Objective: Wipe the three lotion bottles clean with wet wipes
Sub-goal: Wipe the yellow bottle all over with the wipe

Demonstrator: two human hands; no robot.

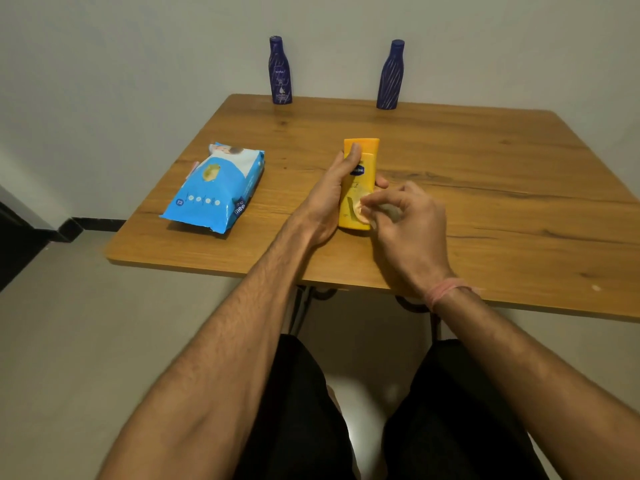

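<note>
Head view puts the yellow bottle (360,168) at the middle of the table (485,188), and you are wiping it, which reads as the first of three. Your left hand (332,192) wraps it from its left side, thumb up near the cap and fingertips showing past its right edge, holding it tilted off the wood. Your right hand (408,216) sits just right of the bottle's lower end, fingers curled and pinching a small wipe (367,206) pressed to the label; the wipe is blurred, so its folds are unclear. Both forearms reach straight out from your lap, the right wrist bent inward toward the bottle.

Next, you probably need to turn the bottle in your left grip so the back and cap get covered. The wipes pack (216,188) lies well left of the bottle. The two blue bottles (280,72) (391,76) stand upright well behind it at the far edge, apparently not yet done.
</note>
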